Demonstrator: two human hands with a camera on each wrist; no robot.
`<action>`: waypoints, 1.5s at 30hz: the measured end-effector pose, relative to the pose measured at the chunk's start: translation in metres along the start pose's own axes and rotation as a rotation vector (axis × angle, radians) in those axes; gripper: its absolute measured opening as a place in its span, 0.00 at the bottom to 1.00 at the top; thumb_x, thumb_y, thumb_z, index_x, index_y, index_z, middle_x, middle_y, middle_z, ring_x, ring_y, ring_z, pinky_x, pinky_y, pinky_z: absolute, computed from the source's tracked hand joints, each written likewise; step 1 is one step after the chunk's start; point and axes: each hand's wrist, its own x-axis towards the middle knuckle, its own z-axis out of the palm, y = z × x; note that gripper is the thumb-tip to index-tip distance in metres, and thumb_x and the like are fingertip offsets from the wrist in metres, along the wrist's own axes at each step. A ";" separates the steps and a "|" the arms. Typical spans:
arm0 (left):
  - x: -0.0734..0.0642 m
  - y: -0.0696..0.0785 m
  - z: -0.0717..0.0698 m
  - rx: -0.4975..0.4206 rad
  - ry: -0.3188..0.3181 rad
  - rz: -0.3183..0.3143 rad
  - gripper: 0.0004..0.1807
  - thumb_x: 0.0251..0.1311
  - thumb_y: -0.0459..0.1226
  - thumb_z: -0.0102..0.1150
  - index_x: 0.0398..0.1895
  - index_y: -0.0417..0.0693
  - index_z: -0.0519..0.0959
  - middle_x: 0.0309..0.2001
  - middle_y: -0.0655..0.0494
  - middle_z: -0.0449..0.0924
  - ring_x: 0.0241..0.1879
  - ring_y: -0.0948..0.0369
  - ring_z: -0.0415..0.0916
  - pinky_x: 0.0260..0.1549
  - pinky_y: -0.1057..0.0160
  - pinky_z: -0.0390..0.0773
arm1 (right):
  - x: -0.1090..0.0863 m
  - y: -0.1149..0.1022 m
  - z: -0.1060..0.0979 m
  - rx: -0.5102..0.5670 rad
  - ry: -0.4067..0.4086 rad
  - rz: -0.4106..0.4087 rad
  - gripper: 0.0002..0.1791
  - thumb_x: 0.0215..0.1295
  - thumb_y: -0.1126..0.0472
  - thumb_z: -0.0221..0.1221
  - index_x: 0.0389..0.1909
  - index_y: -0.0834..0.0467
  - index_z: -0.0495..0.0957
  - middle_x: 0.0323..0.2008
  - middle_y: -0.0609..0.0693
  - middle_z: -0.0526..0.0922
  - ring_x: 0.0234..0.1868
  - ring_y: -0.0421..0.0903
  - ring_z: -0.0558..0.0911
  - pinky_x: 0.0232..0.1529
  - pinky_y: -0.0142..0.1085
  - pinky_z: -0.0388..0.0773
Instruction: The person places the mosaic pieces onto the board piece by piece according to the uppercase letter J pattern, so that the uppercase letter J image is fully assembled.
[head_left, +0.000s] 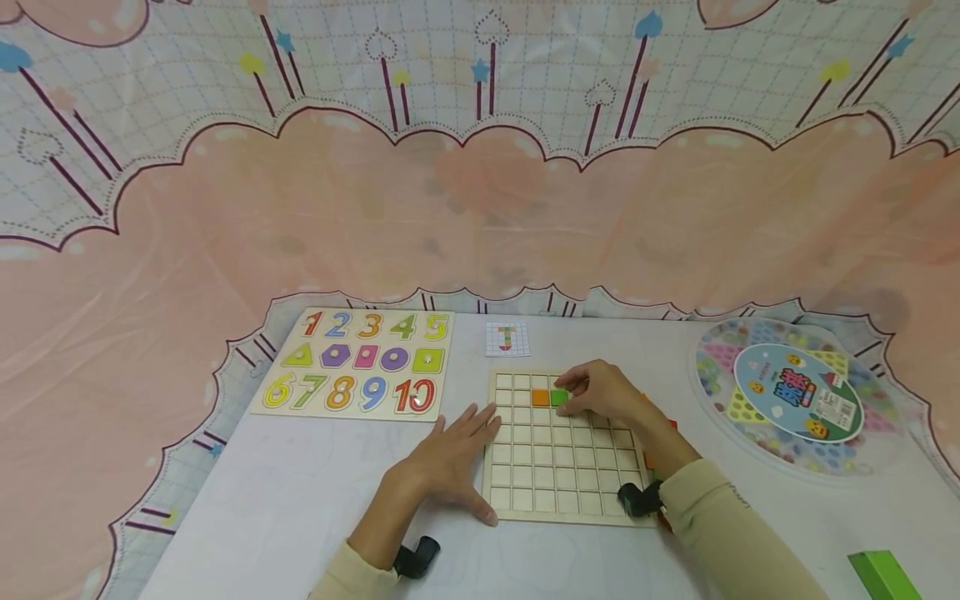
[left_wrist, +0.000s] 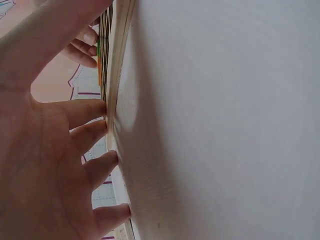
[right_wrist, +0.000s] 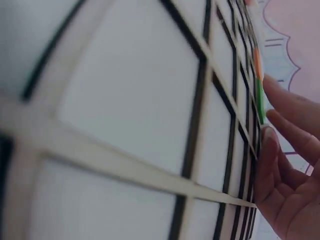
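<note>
A wooden grid board [head_left: 555, 454] with square cells lies on the white table. An orange square tile [head_left: 540, 398] sits in one of its upper cells. Just right of it is a green square tile [head_left: 559, 397], which my right hand [head_left: 603, 392] pinches at its edges between thumb and fingers. In the right wrist view, the green tile [right_wrist: 259, 100] lies level with the orange one, at the fingertips. My left hand [head_left: 450, 458] has its fingers spread, touching the board's left edge; the left wrist view shows those fingertips [left_wrist: 107, 162] along the wooden rim.
A small pattern card [head_left: 507, 339] with a coloured figure lies behind the board. To the left is a number and shape puzzle board [head_left: 352, 362]. A clear round package [head_left: 795, 396] lies at right, a green block [head_left: 883, 575] at front right. Coloured pieces show partly behind my right forearm.
</note>
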 end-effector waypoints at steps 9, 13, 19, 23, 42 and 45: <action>0.000 -0.001 0.000 -0.003 0.012 0.017 0.71 0.29 0.61 0.84 0.81 0.51 0.58 0.84 0.56 0.48 0.84 0.49 0.43 0.79 0.32 0.47 | -0.012 0.000 -0.019 0.040 -0.017 -0.002 0.30 0.58 0.56 0.74 0.62 0.58 0.80 0.59 0.57 0.83 0.56 0.52 0.80 0.59 0.46 0.80; 0.000 -0.001 0.000 0.002 0.016 0.015 0.72 0.27 0.61 0.85 0.81 0.51 0.58 0.84 0.55 0.48 0.84 0.49 0.44 0.79 0.32 0.48 | -0.017 0.005 -0.033 0.030 0.001 0.001 0.31 0.60 0.54 0.72 0.64 0.56 0.79 0.64 0.57 0.80 0.63 0.56 0.77 0.63 0.51 0.79; -0.001 0.001 -0.001 0.004 0.010 0.019 0.72 0.27 0.60 0.85 0.81 0.50 0.58 0.84 0.55 0.48 0.84 0.49 0.44 0.79 0.32 0.48 | -0.030 0.016 -0.051 0.014 0.032 0.008 0.31 0.64 0.52 0.69 0.68 0.55 0.75 0.70 0.59 0.74 0.71 0.63 0.70 0.68 0.61 0.74; -0.002 0.001 -0.001 0.015 0.008 0.015 0.72 0.27 0.61 0.85 0.80 0.49 0.58 0.84 0.54 0.48 0.84 0.49 0.45 0.79 0.32 0.49 | -0.039 0.025 -0.057 0.013 0.045 0.026 0.31 0.66 0.52 0.67 0.69 0.54 0.74 0.73 0.62 0.70 0.71 0.67 0.71 0.63 0.55 0.80; 0.001 -0.001 0.001 -0.006 0.029 0.013 0.73 0.25 0.60 0.86 0.80 0.50 0.59 0.84 0.54 0.49 0.84 0.49 0.45 0.79 0.32 0.47 | -0.050 0.072 -0.060 0.056 0.038 0.041 0.31 0.62 0.61 0.69 0.67 0.62 0.75 0.69 0.64 0.75 0.71 0.66 0.69 0.72 0.63 0.67; 0.001 0.000 0.001 -0.008 0.031 0.012 0.73 0.25 0.60 0.86 0.80 0.50 0.59 0.84 0.54 0.49 0.84 0.49 0.45 0.79 0.32 0.47 | -0.049 0.073 -0.060 0.052 0.038 0.041 0.31 0.61 0.62 0.69 0.66 0.62 0.75 0.69 0.64 0.75 0.71 0.65 0.69 0.73 0.63 0.67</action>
